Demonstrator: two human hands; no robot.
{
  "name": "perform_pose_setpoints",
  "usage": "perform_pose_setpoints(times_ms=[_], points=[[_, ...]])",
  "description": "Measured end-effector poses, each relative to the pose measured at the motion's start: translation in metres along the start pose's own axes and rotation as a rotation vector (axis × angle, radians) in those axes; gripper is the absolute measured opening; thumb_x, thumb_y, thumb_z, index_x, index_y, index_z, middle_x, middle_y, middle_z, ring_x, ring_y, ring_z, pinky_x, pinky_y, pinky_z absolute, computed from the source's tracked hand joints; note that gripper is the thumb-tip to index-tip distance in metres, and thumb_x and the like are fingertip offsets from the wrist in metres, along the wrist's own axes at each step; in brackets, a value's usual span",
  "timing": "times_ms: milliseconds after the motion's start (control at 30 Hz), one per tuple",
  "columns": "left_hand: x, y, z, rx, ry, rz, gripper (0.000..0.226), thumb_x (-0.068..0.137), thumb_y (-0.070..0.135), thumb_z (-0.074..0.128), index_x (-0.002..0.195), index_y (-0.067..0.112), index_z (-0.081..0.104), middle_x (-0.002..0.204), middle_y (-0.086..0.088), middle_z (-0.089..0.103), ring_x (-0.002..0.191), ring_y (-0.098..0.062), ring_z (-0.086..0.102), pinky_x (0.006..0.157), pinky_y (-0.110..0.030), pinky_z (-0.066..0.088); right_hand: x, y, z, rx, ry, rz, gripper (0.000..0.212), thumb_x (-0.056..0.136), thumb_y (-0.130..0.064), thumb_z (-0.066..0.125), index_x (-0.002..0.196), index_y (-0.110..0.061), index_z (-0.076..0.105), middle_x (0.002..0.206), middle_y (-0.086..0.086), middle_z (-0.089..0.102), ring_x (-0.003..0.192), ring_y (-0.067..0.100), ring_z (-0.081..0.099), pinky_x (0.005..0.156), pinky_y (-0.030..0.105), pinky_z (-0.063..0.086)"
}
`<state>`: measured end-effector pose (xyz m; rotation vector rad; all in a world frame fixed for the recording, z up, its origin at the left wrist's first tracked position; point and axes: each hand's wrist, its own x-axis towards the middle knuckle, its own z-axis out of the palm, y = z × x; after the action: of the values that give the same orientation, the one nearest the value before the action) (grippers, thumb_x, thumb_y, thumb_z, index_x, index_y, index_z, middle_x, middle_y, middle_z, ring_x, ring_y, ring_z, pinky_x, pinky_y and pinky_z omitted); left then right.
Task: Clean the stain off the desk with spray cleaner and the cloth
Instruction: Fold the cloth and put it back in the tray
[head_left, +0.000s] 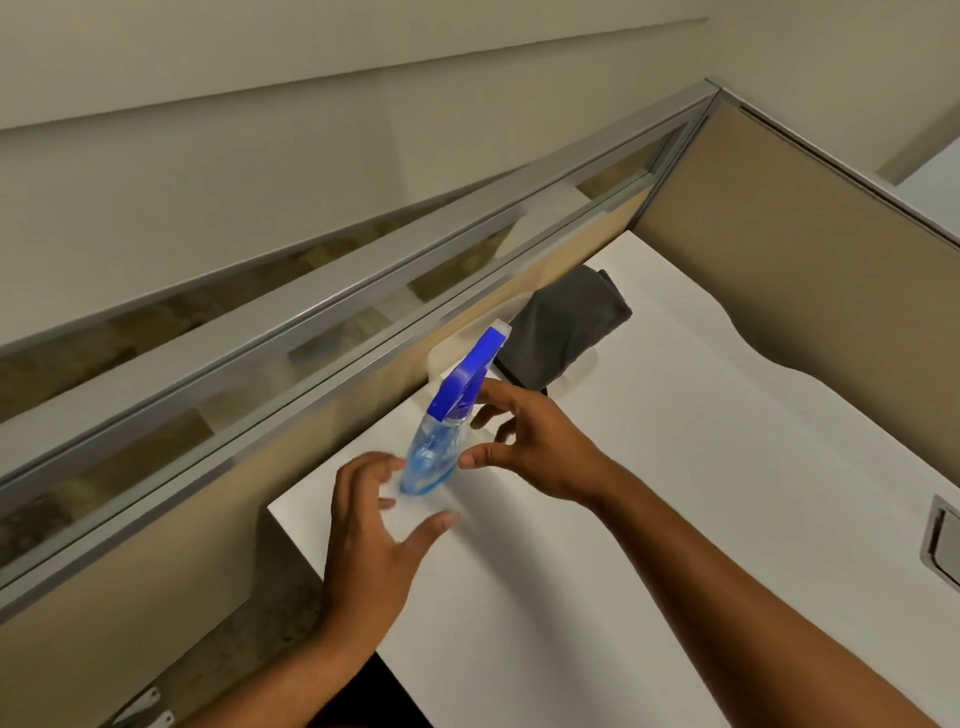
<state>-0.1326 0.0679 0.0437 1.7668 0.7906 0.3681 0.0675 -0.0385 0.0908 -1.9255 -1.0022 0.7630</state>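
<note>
A clear spray bottle (434, 457) of blue liquid with a blue trigger head stands on the white desk (649, 493), close to the partition. My left hand (374, 530) is open just in front of its base, fingers spread and fingertips near the bottle. My right hand (535, 441) is open on the bottle's right side, with a finger by the trigger and the thumb near the body; neither hand closes on it. A folded dark grey cloth (563, 325) lies behind the bottle near the desk's far corner. I see no stain on the desk.
Beige cubicle partitions with a grey metal frame (363, 312) border the desk on the left and at the back. A grey cable hatch (943, 540) sits in the desk at the right edge. The desk's left end drops to the floor near my left forearm.
</note>
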Motion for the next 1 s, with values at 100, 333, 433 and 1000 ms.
perform_pose_setpoints(times_ms=[100,333,433,1000], points=[[0.024,0.001,-0.002,0.014,-0.083,0.001,0.077,0.072,0.051,0.081,0.138,0.020,0.057,0.138,0.002,0.063,0.118,-0.019,0.065,0.083,-0.019,0.053,0.001,0.001,0.008,0.017,0.037,0.012,0.051,0.092,-0.018,0.078,0.133,-0.033,0.052,0.120,-0.033,0.052,0.106,0.000,0.063,0.076,0.007,0.055],[0.045,0.009,-0.013,0.059,-0.108,0.123,0.069,0.076,0.053,0.074,0.135,0.019,0.066,0.129,0.002,0.072,0.114,-0.018,0.070,0.077,-0.012,0.051,-0.004,-0.014,0.020,0.028,0.183,-0.015,0.054,0.089,-0.019,0.081,0.118,-0.054,0.052,0.112,-0.044,0.058,0.112,-0.019,0.055,0.081,0.004,0.053],[0.049,0.021,-0.019,0.102,-0.080,0.263,0.066,0.082,0.043,0.075,0.139,0.012,0.067,0.128,-0.003,0.075,0.115,-0.018,0.069,0.087,-0.015,0.053,-0.010,-0.031,0.015,0.033,0.293,-0.053,0.048,0.082,-0.038,0.083,0.115,-0.059,0.056,0.113,-0.048,0.060,0.110,-0.009,0.060,0.084,0.014,0.058],[0.167,0.085,0.019,0.192,-0.385,0.487,0.072,0.083,0.026,0.090,0.148,0.014,0.061,0.138,-0.008,0.073,0.124,-0.025,0.073,0.101,-0.049,0.064,0.015,-0.037,-0.016,-0.051,0.834,0.199,0.051,0.083,-0.044,0.086,0.120,-0.013,0.073,0.107,0.003,0.076,0.096,0.016,0.072,0.086,0.041,0.065]])
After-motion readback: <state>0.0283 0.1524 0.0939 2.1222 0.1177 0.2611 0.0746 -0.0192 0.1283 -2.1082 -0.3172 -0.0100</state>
